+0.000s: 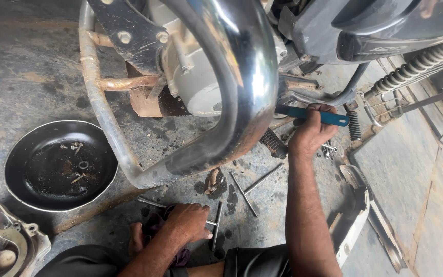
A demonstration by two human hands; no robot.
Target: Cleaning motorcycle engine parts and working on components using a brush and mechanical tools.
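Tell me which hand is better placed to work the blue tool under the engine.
The right hand, likely. It already grips the blue-handled tool up beside the motorcycle's engine case. The left hand rests low on the floor over a T-handle wrench and a dark cloth, away from the engine.

Your right hand (311, 128) hiding the blue tool's (329, 117) middle, small fasteners in the black pan (26, 169) too tiny to tell, grey cover (11, 243) cut off near left.

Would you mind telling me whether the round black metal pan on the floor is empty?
Not empty: the round black metal pan holds a few small bolts and a ring-shaped washer.
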